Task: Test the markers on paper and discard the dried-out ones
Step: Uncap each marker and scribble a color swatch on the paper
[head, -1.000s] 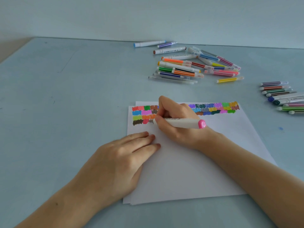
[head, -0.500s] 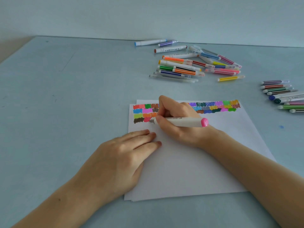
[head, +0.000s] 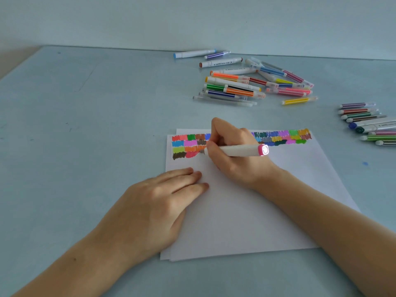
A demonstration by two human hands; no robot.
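A white paper sheet lies in front of me, its top strip filled with several colour swatches. My right hand grips a white marker with a pink end cap, its tip touching the paper beside a red swatch in the lowest row. My left hand lies flat with straight fingers, pressing the sheet's left side. A pile of markers sits beyond the paper. A second group of markers lies at the right edge.
The pale blue table meets a pale wall at the back. A small blue ink spot marks the table right of the paper. More sheets lie stacked under the top one.
The marker tip has shifted slightly along the lowest swatch row and the red patch looks a little larger. My left hand has stayed in place on the paper.
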